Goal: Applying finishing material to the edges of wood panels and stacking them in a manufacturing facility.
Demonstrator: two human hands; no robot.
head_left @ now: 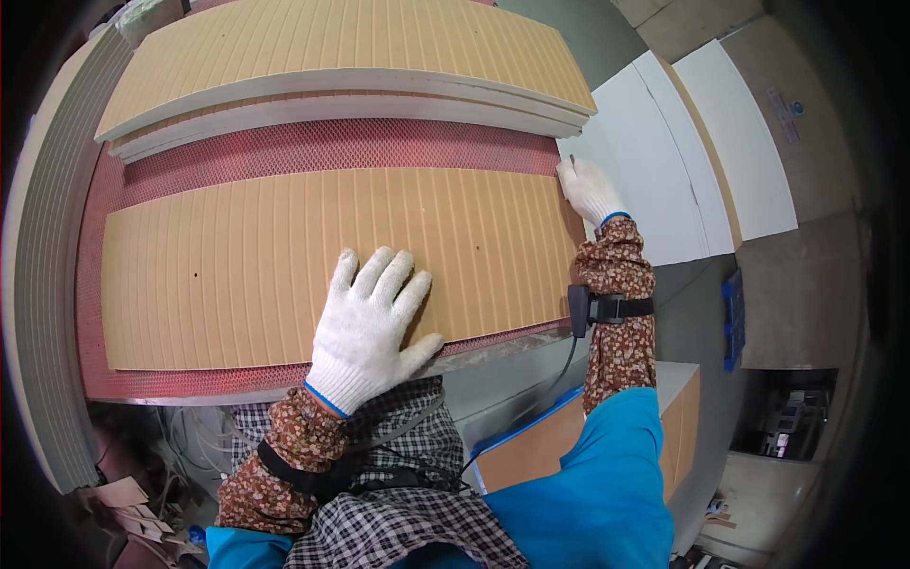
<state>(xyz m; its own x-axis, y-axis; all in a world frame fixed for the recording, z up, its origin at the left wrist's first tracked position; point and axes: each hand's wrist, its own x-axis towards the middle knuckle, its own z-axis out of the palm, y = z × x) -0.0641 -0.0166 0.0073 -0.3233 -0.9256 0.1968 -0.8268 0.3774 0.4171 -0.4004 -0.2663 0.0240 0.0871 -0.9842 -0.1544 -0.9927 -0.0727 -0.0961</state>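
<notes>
A long tan grooved board (256, 256) lies flat on a table with a red mesh-patterned cover (379, 144). My left hand (370, 318), in a white knit glove, rests on the board's near edge with its fingers stretched out. At the board's far right corner is my right hand (591, 192), gloved the same way. Its fingers are closed, and a small dark tip sticks out above them; what it belongs to is hidden. Two small dark holes show in the board's face.
Behind the board lies a stack of similar grooved boards (351, 43). Tall stacked panels (47, 247) line the left side. White panels (645, 161) lie at the right, above a blue pallet-like piece (733, 318). A tan panel (531, 446) stands low beside me.
</notes>
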